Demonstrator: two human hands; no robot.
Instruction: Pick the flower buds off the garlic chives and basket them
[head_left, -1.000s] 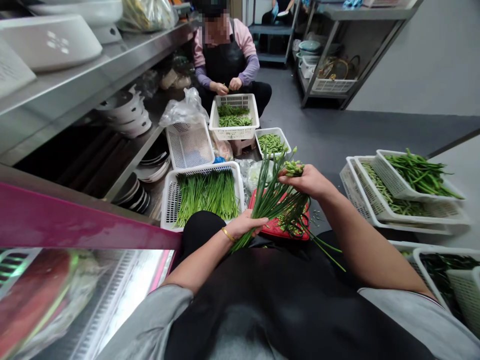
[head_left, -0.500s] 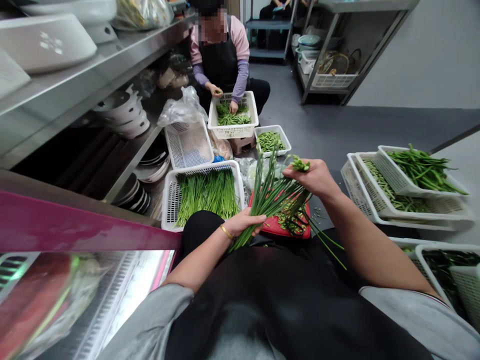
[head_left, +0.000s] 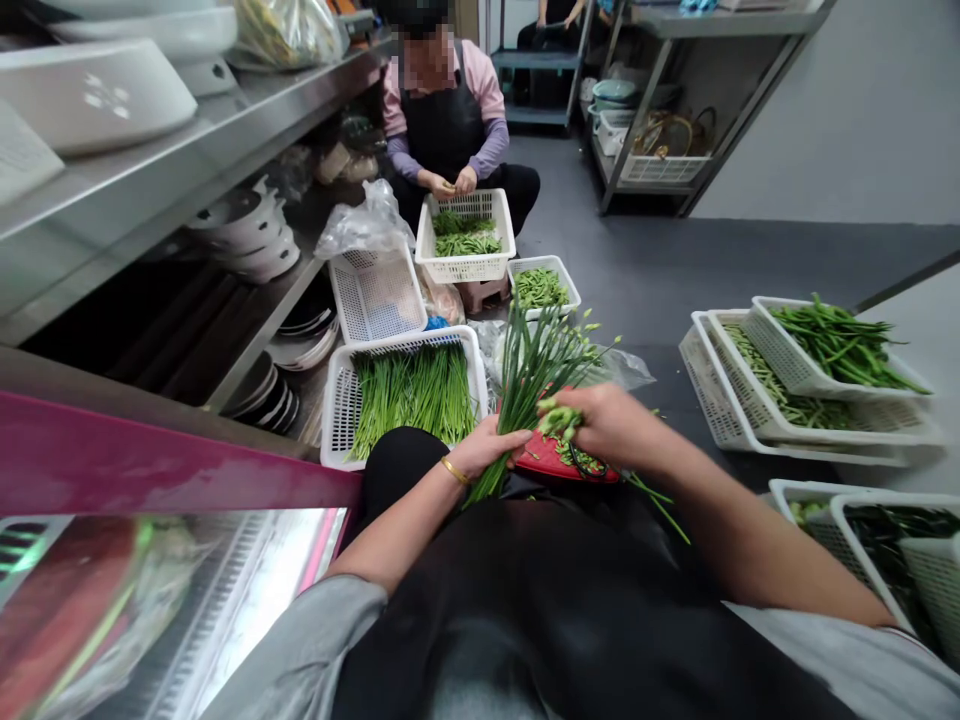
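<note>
My left hand (head_left: 491,446), with a gold bracelet at the wrist, is closed round the lower part of a bunch of long green stems (head_left: 525,375). The bunch fans out up and to the right, with small pale buds at its tips. Just right of it, my right hand (head_left: 600,418) is closed on several flower buds (head_left: 560,420), close to the left fingers. Under the hands lies a red tray (head_left: 551,460) with loose green bits on it. A white basket (head_left: 330,405) of similar green stems stands to the left.
Ahead, a person (head_left: 446,120) works over a white basket (head_left: 469,268) of green pods. A small basket (head_left: 571,290) of pods and an unfilled basket (head_left: 377,295) stand nearby. Stacked baskets (head_left: 712,385) are at the right. A steel shelf (head_left: 247,115) runs along the left.
My right hand has moved down and left, towards my left hand, with the buds in it. The bunch now stands more upright. The person's hands ahead have come together above their basket.
</note>
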